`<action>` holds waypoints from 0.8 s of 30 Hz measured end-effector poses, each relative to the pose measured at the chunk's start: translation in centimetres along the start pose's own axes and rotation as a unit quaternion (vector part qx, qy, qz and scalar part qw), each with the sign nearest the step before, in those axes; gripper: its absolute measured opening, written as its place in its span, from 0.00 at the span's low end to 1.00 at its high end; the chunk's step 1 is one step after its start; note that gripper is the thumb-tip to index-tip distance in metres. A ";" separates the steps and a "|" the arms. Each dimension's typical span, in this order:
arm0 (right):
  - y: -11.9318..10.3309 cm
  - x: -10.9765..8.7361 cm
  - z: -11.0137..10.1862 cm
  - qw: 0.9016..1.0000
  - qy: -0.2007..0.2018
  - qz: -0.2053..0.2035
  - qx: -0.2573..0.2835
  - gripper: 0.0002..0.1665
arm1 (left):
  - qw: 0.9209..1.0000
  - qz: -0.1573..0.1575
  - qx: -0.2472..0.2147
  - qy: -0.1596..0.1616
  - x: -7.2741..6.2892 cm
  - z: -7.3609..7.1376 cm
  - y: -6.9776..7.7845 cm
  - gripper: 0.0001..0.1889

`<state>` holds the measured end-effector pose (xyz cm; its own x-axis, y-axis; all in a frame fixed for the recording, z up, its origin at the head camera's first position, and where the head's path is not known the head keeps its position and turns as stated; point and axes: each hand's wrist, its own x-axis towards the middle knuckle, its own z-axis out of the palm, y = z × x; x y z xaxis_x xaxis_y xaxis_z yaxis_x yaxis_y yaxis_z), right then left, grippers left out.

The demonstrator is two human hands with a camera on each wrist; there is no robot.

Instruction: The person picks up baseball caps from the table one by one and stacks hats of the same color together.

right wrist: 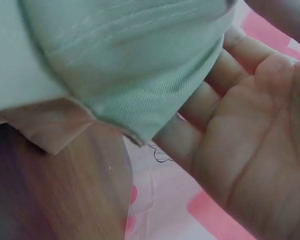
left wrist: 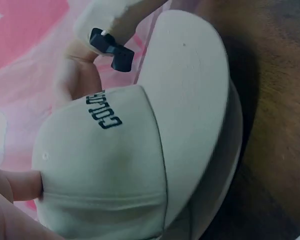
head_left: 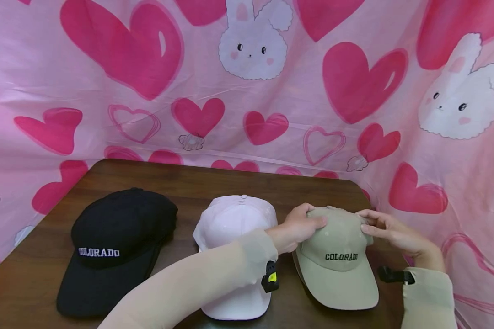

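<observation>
Both hands hold a sage-green baseball cap [head_left: 333, 235] with dark COLORADO lettering, at the right of the table in the head view. My left hand [head_left: 299, 227] grips the left side of its crown, thumb laid across the front. On the other side my right hand [head_left: 395, 231] has its thumb on the crown, and in the right wrist view its fingers [right wrist: 202, 105] curl behind the cap's lower edge. Beneath the green cap, a brownish-pink cap [right wrist: 55, 122] shows; its brim [left wrist: 234, 142] peeks out in the left wrist view.
A white cap [head_left: 230, 224] sits in the middle of the table, partly covered by my left sleeve [head_left: 206, 278]. A black COLORADO cap [head_left: 123, 224] lies at the left. Pink heart-patterned cloth [head_left: 230, 96] hangs behind and beside the wooden table [head_left: 181, 183].
</observation>
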<state>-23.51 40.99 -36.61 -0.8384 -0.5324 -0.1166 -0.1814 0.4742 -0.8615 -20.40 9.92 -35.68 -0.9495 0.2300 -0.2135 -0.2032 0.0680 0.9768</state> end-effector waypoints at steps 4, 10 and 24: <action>0.2 0.1 0.1 1.000 -0.018 0.005 0.002 0.20 | 0.999 -0.010 0.034 0.026 0.1 0.5 -0.3 0.12; 0.2 0.4 0.1 1.000 -0.018 0.010 -0.006 0.17 | 0.994 -0.020 0.091 0.056 0.1 0.7 -0.6 0.14; 1.3 0.1 0.0 0.999 0.021 0.012 -0.022 0.19 | 0.990 0.016 0.122 0.075 -0.1 0.8 -1.1 0.15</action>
<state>-23.85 41.53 -37.73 -0.8633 -0.4915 -0.1148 -0.1832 0.5172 -0.8361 -19.90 10.65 -36.73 -0.9831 0.0904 -0.1590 -0.1255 0.2993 0.9459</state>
